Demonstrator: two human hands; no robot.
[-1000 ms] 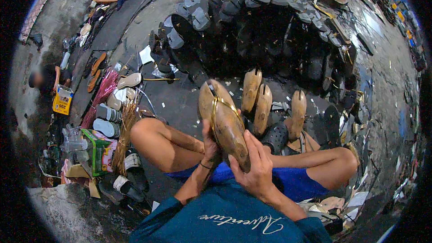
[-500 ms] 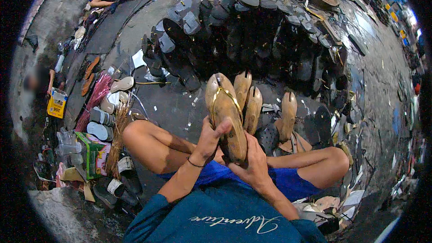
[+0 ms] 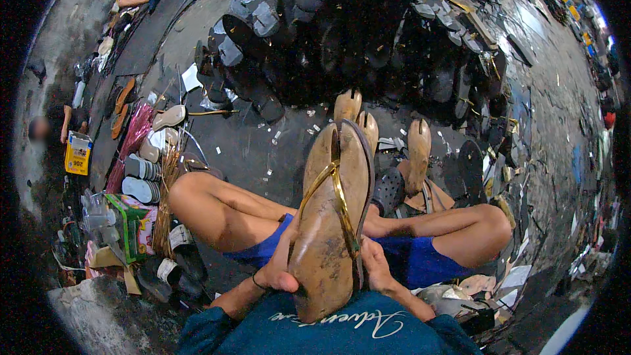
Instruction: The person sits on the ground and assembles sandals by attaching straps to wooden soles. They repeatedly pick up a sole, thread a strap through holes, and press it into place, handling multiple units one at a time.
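Wooden last (image 3: 322, 250): held over the lap, toe end raised. Its left edge, near the heel end, is clasped by the left hand (image 3: 277, 267); the right hand (image 3: 376, 266) is set against the opposite edge, beside the sole, how firmly cannot be told. Risk, as judged: smooth wood, held low, could be let slip if the left grip were loosened.

Dark sole (image 3: 369, 184): seen along the last's right edge; could be skewed by uneven pressure.

Gold strap (image 3: 340, 194): forked from the toe slot; could be drawn off-centre if one leg were pulled harder.

Obscured: the massed dark footwear (image 3: 263, 20) on the floor (image 3: 243, 144), its inner side lost in shadow; two standing lasts (image 3: 348, 106), partly covered by the held one; the sole's face; most fingers; the strap's lower ends, their fixing not made out.
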